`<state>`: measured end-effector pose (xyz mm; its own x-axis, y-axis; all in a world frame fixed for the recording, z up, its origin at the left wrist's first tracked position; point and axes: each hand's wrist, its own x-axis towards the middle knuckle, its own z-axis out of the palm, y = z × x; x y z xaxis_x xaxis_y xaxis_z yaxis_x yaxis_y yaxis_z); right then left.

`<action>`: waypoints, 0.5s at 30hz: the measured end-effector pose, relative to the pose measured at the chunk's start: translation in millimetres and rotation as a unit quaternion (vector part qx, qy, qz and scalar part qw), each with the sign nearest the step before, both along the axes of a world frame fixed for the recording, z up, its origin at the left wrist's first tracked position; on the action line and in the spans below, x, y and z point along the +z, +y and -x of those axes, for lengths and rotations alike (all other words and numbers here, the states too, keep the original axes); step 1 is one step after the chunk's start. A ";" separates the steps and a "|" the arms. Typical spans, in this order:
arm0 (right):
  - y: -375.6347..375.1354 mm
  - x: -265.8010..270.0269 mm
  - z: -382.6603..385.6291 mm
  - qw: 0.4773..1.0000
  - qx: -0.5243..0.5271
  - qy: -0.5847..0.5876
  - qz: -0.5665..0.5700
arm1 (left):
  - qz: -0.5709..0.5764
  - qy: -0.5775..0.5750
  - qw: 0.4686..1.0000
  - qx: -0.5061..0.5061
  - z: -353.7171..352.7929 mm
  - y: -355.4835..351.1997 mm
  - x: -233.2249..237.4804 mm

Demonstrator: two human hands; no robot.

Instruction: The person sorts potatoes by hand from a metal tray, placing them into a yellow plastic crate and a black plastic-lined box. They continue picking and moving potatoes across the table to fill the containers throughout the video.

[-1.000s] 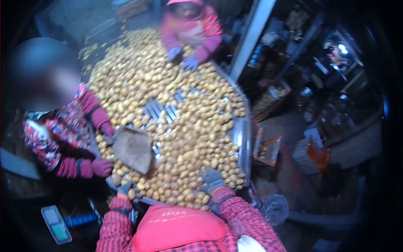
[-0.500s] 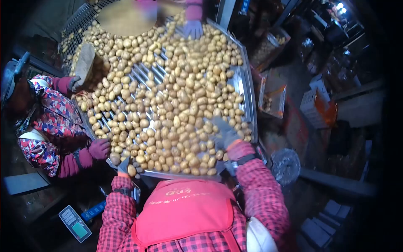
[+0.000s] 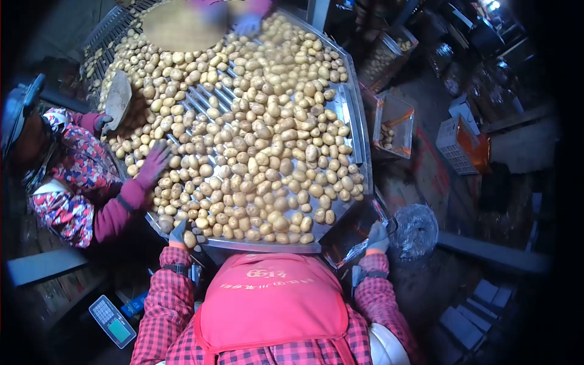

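Observation:
A broad spread of potatoes (image 3: 261, 164) covers the metal sorting table (image 3: 258, 245) in front of me. At its near left corner my left hand (image 3: 178, 235), in a grey glove, is closed around a potato (image 3: 190, 239). Other potatoes lie right beside that hand. My right hand (image 3: 377, 236), also gloved, is off the table at the near right. It is closed at the rim of a plastic-lined crate (image 3: 350, 248); its fingertips are partly hidden.
At left, a co-worker's gloved hand (image 3: 157, 159) reaches over the potatoes; the other holds a flat scoop-like board (image 3: 118, 100). Another person's gloved hand (image 3: 248, 24) is at the far side. Crates (image 3: 395, 125), a clear plastic roll (image 3: 415, 234) and a scale (image 3: 112, 321) stand around.
My right hand has left the potatoes and moved down right to the crate. My left hand stays with its potato. The left co-worker's near hand has reached further over the table.

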<state>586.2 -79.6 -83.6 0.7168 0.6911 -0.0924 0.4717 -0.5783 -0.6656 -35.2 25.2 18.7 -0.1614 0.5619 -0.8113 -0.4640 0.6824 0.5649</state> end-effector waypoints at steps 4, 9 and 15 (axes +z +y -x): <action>10.6 -56.7 14.4 0.952 0.026 0.237 -0.193 | 0.008 -0.051 0.999 0.001 4.3 -2.1 5.0; 115.1 62.3 103.4 0.954 0.300 -0.001 -0.019 | -0.033 -0.050 0.998 -0.008 14.2 -7.3 -15.2; 137.2 129.3 281.5 0.814 0.570 -0.051 -0.101 | -0.140 -0.345 0.918 0.133 15.3 -24.2 -30.0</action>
